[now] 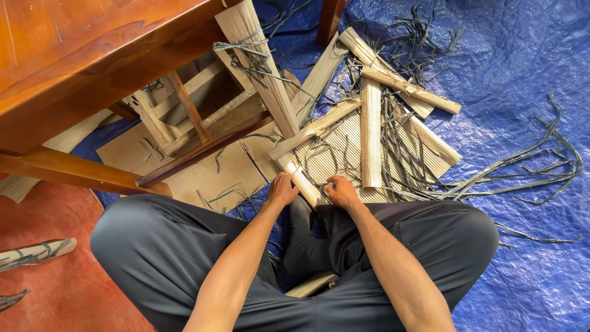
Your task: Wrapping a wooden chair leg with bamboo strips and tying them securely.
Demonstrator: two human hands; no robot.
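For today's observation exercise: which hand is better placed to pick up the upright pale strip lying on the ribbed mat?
Probably the right hand. It rests on the ribbed mat just beside the upright pale strip, while the left hand sits farther off, on the slanted strip.

A crinkled blue tarpaulin (522, 67) covers the floor on the right and carries nearly everything. Flat sheets of brown cardboard (190, 172) lie on it under the wooden table. Beside them sits a heap of pale, ribbed fibre slats (370, 132), crossing one another at angles. Thin dark strips (541, 160) trail loose over the tarpaulin to the right. At the left, bare red floor (61, 289) shows, with one bound slat (34, 252) lying on it.
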